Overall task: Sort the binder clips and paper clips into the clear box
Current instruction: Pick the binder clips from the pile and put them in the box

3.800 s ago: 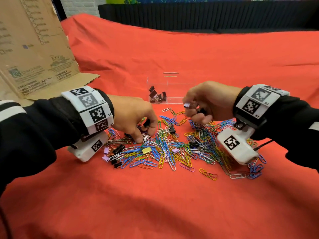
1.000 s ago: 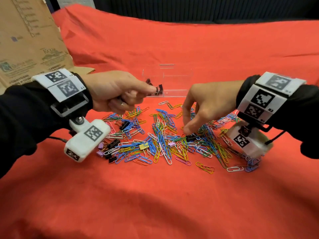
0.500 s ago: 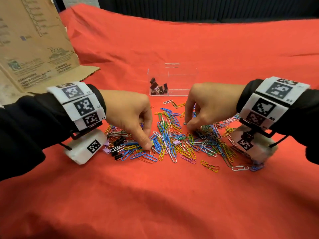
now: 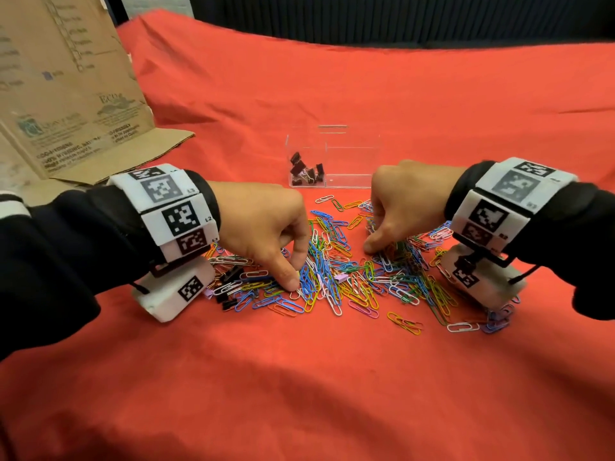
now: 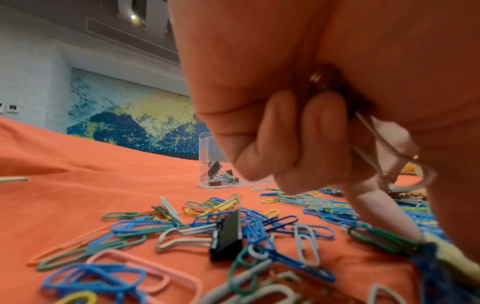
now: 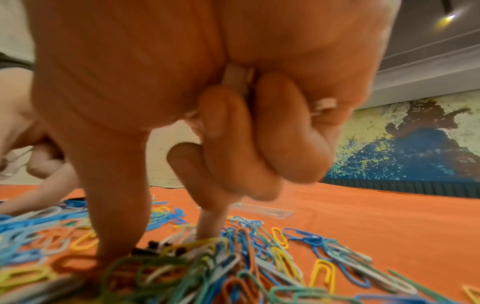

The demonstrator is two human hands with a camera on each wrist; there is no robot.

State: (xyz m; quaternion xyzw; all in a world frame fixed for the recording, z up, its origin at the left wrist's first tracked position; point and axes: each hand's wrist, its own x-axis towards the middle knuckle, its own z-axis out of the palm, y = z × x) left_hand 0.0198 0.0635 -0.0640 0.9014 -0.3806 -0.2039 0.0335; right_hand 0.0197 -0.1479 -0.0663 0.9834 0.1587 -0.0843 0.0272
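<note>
A heap of coloured paper clips point(image 4: 332, 277) mixed with black binder clips point(image 4: 229, 274) and a purple binder clip point(image 4: 341, 278) lies on the red cloth. Behind it stands the clear box point(image 4: 349, 154); its left compartment holds several black binder clips point(image 4: 304, 173). My left hand point(image 4: 294, 282) reaches into the heap's left side with thumb and index finger. In the left wrist view its curled fingers point(image 5: 298, 144) grip binder clips whose wire handles stick out. My right hand point(image 4: 367, 242) pinches at a black binder clip point(image 6: 155, 248). Its curled fingers point(image 6: 246, 144) hold something pale in the palm.
A cardboard sheet point(image 4: 66, 94) leans at the back left. Red cloth point(image 4: 299, 377) covers the whole surface, with bare cloth in front of the heap. A black binder clip point(image 5: 228, 236) lies near my left wrist camera. A dark panel runs along the far edge.
My left hand came back from the clear box and dropped onto the left of the heap. My right hand stayed low on the heap, shifting slightly.
</note>
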